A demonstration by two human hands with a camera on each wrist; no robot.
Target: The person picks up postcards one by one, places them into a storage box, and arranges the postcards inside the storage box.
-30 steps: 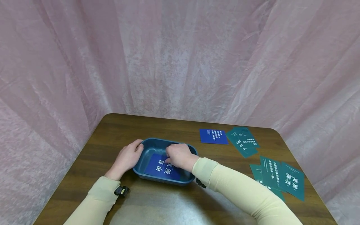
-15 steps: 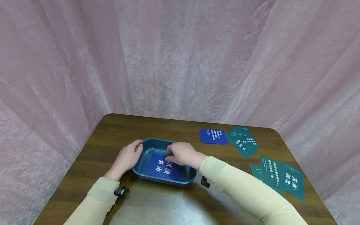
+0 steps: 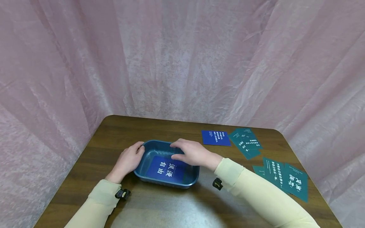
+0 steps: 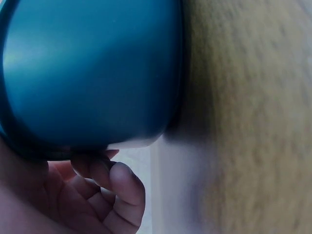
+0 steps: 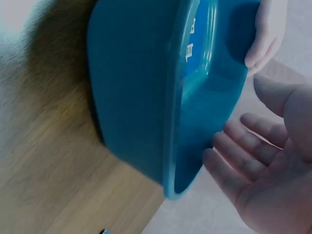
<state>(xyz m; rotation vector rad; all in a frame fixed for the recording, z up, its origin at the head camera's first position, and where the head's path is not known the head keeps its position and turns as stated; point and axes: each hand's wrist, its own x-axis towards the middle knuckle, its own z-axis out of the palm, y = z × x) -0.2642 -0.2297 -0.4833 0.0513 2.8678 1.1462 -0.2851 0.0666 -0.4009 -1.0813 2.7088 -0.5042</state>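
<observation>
A teal plastic basin (image 3: 186, 184) stands on the table with a blue card (image 3: 155, 173) lying flat on its floor, white characters facing up. At the basin's left end my left hand (image 3: 129, 160) grips the rim; the left wrist view shows curled fingers (image 4: 127, 183) against the outer wall. Over the basin's right end hovers my right hand (image 3: 194, 152), thumb and fingers spread apart and holding nothing. In the right wrist view its fingers (image 5: 248, 151) are loosely extended beside the basin's rim.
Behind and right of the basin lies another blue card (image 3: 216, 138). Overlapping green cards (image 3: 246, 144) are beside it, and more green cards (image 3: 275, 174) lie near the right edge of the wooden table (image 3: 131, 128). A pink curtain (image 3: 182, 63) hangs behind.
My right hand has risen from the card in the basin and shifted right, its fingers opening, which uncovers more of the card's print. My left hand has stayed on the rim.
</observation>
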